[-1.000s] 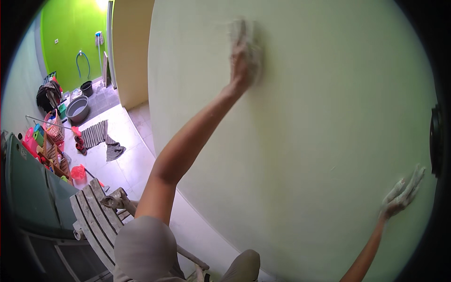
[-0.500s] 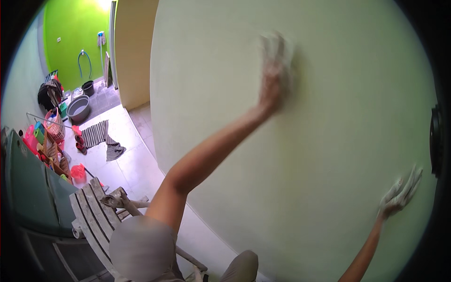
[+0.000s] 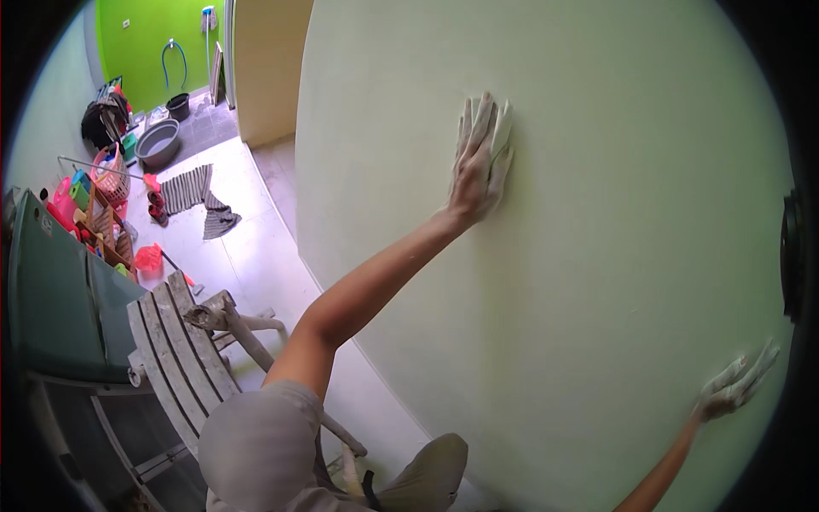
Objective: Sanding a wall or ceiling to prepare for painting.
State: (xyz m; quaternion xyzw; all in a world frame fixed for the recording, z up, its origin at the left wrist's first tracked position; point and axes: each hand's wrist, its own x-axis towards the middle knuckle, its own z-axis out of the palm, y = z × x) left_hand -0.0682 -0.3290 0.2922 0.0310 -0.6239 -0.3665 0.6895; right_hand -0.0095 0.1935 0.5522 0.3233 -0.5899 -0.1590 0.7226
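Observation:
A broad pale green wall (image 3: 580, 282) fills the middle and right of the view. Against its upper part lies my left hand (image 3: 479, 158), fingers stretched upward and coated with whitish powder. Lower down at the far right, my right hand (image 3: 735, 386) is also whitened. Its fingers point up and to the right along the wall, slightly blurred. I see nothing held in either hand; what lies under the palms is hidden.
A dusty slatted wooden chair (image 3: 183, 350) stands at lower left beside a dark green cabinet-like unit (image 3: 51, 290). Beyond are a striped cloth (image 3: 188, 189), a pink basket (image 3: 111, 177) and a grey basin (image 3: 158, 143). A dark round object (image 3: 792, 256) sits at the right edge.
My left hand has slid down the wall and a little left, and its fingers show more sharply. My right hand has moved lower too. The view has shifted, bringing the room's things higher and rightward.

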